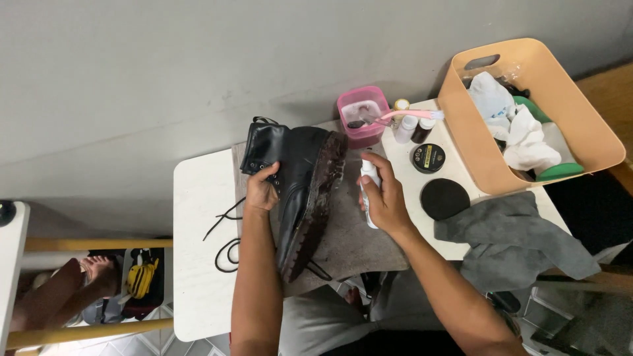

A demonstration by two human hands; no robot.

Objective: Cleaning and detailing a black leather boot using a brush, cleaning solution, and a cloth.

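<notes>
**Boot held on its side, spray bottle aimed at the sole**

The left hand grips a black leather boot near its laced upper, fingers wrapped around the ankle part, thumb on the eyelet edge. The boot lies tipped on its side at the centre of the white worktop, resting on a brown-grey mat, with its dirty lugged sole turned toward 3 o'clock. Loose black laces trail off the boot toward 8 o'clock across the bare worktop.

The right hand is closed around a small white spray bottle, held upright just beside the sole at its 3 o'clock, with the index finger up at the top of the bottle. Bottle and sole are near each other but apart.

At 12 o'clock from the right hand stands a pink tub with a pink-handled toothbrush laid across its rim, and next to it a few small bottles. At 2 o'clock of the hand sits a round black tin, and just below that a round black pad. A grey cloth lies crumpled at 4 o'clock, hanging over the worktop edge. A tan plastic basket at the far 2 o'clock holds white rags and something green.
</notes>
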